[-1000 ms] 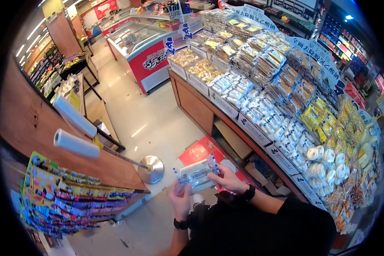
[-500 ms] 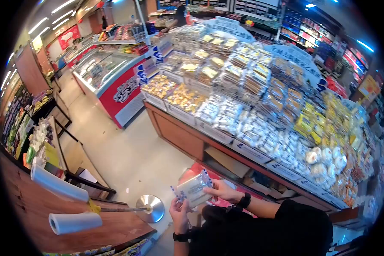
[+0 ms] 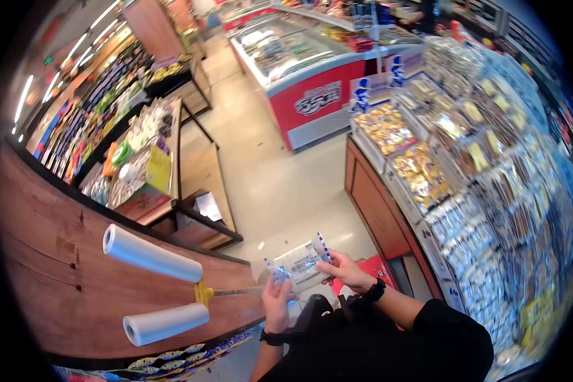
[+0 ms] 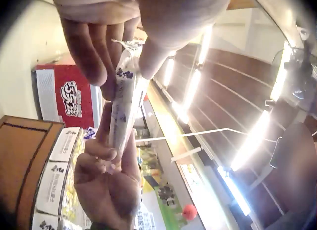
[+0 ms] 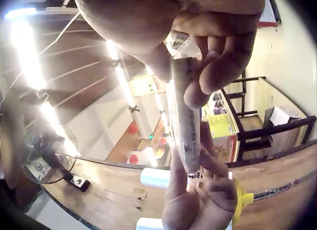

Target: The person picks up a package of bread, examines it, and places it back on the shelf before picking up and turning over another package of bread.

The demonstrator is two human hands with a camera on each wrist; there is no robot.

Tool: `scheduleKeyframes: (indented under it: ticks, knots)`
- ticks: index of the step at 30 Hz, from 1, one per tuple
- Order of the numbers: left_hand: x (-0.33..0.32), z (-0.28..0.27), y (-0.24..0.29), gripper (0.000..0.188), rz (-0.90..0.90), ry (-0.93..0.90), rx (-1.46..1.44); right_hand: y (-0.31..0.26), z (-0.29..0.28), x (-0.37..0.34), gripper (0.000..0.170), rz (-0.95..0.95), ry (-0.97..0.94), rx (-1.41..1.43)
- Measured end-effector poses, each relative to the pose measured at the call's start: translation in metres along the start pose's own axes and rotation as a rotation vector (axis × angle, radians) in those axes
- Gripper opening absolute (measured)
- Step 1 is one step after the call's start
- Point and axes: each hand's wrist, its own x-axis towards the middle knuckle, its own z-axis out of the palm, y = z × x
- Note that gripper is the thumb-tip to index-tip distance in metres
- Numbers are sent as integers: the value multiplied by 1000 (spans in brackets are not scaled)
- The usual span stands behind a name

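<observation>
Between both hands is a small packaged bread [image 3: 299, 264] in a clear wrapper with blue printing, held in front of the body. My left hand [image 3: 277, 304] pinches the crimped left end of the wrapper, thumb against fingers. At the opposite end, my right hand [image 3: 349, 272] grips the wrapper with thumb and fingers. Seen edge-on in the left wrist view, the packaged bread [image 4: 123, 106] looks thin and pale, a hand at each end. The right wrist view likewise has the packaged bread [image 5: 185, 121] stretching from one hand's fingers to the other's.
To the right stands a display stand [image 3: 388, 200] heaped with wrapped breads and snacks. A red-fronted chest freezer [image 3: 321, 95] is ahead. On the left, two plastic bag rolls [image 3: 153, 253] sit by a wooden panel [image 3: 57, 254], with a produce table [image 3: 172, 149] beyond.
The head view has swung left, so the freezer and bread display now lie further right and the bag rolls show more fully. Both hands keep hold of the packaged bread.
</observation>
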Motion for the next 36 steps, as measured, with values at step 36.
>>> scheduleKeyframes:
  ticks: [36]
  knots:
    - [711,-7,190,16,-9,124,4,-234,-135,672,34,-63,204,-342]
